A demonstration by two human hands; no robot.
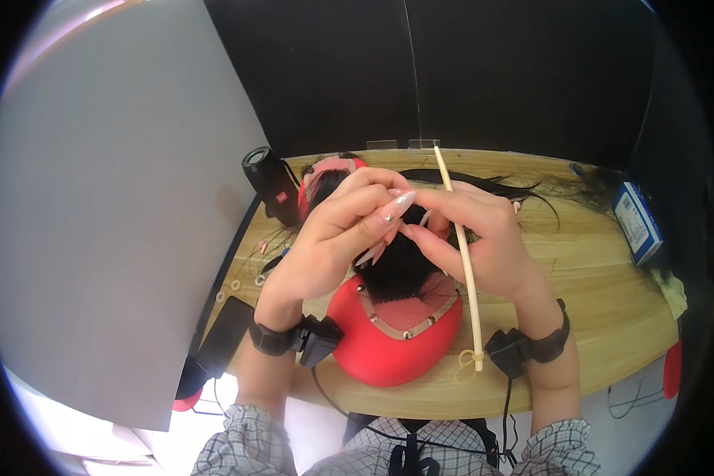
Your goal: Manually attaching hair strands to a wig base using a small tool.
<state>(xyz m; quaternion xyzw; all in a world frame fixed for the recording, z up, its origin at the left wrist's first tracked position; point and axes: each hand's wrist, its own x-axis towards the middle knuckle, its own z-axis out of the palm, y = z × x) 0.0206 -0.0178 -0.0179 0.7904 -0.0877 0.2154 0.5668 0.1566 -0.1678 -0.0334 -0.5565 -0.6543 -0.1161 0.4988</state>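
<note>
Both my hands meet over a bundle of black hair (393, 270) on a red head form (397, 357). A pinkish mesh cap (410, 316) with a tan edge is held to the form by several round-headed pins. My left hand (333, 230) is closed, its long decorated nails at the top of the hair. My right hand (488, 234) pinches at the same spot, thumb and forefinger near the left fingertips. A long pale wooden stick (466, 278) runs through the right hand, with a rubber band looped at its near end. The fingers hide what exactly they pinch.
A second red form (357, 164) with mesh and dark hair stands behind my left hand, beside a black cylindrical speaker (271, 186). Loose black hair (500, 186) lies at the back. A blue-and-white box (637, 222) sits at the right. A black phone-like slab (226, 337) lies at the left edge.
</note>
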